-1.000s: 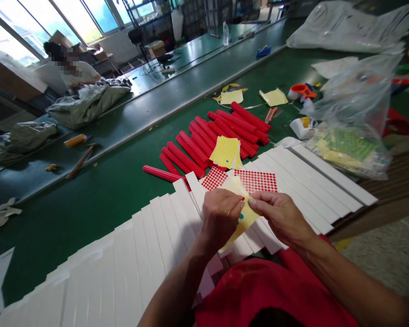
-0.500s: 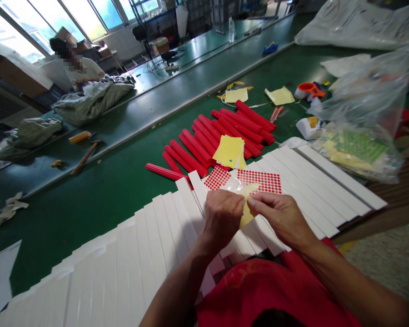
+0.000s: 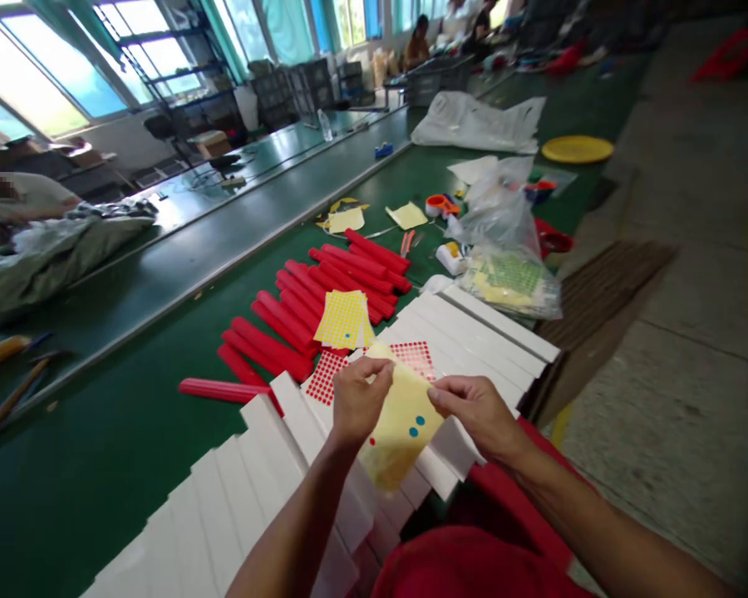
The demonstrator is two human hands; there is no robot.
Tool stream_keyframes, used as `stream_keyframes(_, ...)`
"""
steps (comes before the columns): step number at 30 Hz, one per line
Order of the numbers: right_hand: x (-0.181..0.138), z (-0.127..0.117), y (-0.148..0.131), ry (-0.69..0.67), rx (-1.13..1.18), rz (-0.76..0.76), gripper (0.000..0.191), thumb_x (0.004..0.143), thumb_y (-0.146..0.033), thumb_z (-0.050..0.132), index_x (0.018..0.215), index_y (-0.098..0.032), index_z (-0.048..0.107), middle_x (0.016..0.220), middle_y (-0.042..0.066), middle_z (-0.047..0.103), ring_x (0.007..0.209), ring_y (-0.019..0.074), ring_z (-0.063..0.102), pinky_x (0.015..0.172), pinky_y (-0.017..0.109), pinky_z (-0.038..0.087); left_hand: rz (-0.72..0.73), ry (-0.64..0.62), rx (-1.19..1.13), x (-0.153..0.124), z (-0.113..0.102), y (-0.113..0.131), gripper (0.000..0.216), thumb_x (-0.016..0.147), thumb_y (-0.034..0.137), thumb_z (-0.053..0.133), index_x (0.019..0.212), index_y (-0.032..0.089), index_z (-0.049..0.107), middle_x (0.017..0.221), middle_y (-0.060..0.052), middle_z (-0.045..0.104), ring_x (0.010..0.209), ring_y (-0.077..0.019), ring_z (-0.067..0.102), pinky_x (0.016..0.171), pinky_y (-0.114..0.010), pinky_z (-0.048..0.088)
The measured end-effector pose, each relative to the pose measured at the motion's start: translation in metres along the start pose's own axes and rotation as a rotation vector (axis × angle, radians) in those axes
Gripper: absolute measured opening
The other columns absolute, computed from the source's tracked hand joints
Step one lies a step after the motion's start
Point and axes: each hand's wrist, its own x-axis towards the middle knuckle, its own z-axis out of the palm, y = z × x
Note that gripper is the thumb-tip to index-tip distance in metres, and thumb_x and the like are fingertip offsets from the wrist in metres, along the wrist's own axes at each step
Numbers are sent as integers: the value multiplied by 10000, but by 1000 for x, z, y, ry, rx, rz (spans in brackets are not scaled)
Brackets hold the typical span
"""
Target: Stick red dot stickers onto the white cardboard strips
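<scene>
Both my hands hold a yellow backing sheet (image 3: 399, 432) with two blue dots and a few red dots on it. My left hand (image 3: 358, 399) pinches its upper left corner. My right hand (image 3: 474, 411) pinches its right edge. The sheet hangs above a row of white strips (image 3: 474, 328) laid side by side on the green table. Just beyond lie red dot sticker sheets (image 3: 417, 355), a yellow dot sticker sheet (image 3: 342, 320) and a pile of red sticks (image 3: 324, 286).
A clear plastic bag (image 3: 504, 266) with sticker sheets sits at the right. Yellow paper scraps (image 3: 349, 220), tape dispensers (image 3: 440, 205) and a yellow plate (image 3: 577, 149) lie farther back. Another person (image 3: 12, 199) works at the far left beside grey bags. Floor drops off at right.
The camera swung up and right, showing more floor. My hands unfolded the yellow sheet so it hangs flat between them, blue dots now visible.
</scene>
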Motion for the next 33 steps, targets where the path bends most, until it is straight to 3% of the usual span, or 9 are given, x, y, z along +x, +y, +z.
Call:
stream_keyframes(5,-5,-85,39,203,138,110,355,672,-488,724,670,-133,704,624,55,671,595,169,559,605,283,414,110,-206,159,76,110,16,206,814,273,586,763,179,763,713,-4,728,675,-125,638,638,-212,433)
stream_keyframes(9,-19,-132,60,248,169,117,384,689,-518,729,728,-136,736,697,71,704,689,219,612,677,310,443,262,-289,428,120,202,23,261,863,269,530,749,193,753,739,-7,726,698,-121,628,635,-214,398)
stream_keyframes(11,-26,-147,67,235,183,115,373,711,-515,720,743,-145,748,740,74,720,719,231,623,698,316,448,302,-297,507,135,236,21,270,872,257,516,740,194,743,771,-22,725,723,-133,625,649,-230,388)
stream_keyframes(14,-34,-163,79,236,250,159,373,733,-523,701,756,-155,759,766,78,732,736,250,643,710,326,459,350,-300,596,153,270,12,272,887,233,492,757,189,727,818,-45,714,756,-149,615,675,-254,379)
stream_keyframes(19,-37,-179,102,232,370,226,332,745,-497,694,781,-174,765,771,66,731,763,251,652,732,322,462,471,-324,719,167,295,-7,294,925,223,440,780,177,692,844,-68,677,793,-158,589,695,-269,366)
stream_keyframes(27,-30,-182,99,219,366,199,328,749,-483,681,769,-164,757,757,54,725,683,205,601,682,308,431,776,-372,893,161,298,-24,230,927,155,404,859,161,623,888,-102,604,879,-201,528,733,-308,368)
stream_keyframes(33,-29,-176,95,199,389,195,331,759,-486,669,749,-167,753,756,61,722,677,208,603,682,320,435,775,-409,1022,158,303,-18,197,894,100,410,923,130,603,927,-131,589,896,-243,523,716,-343,398)
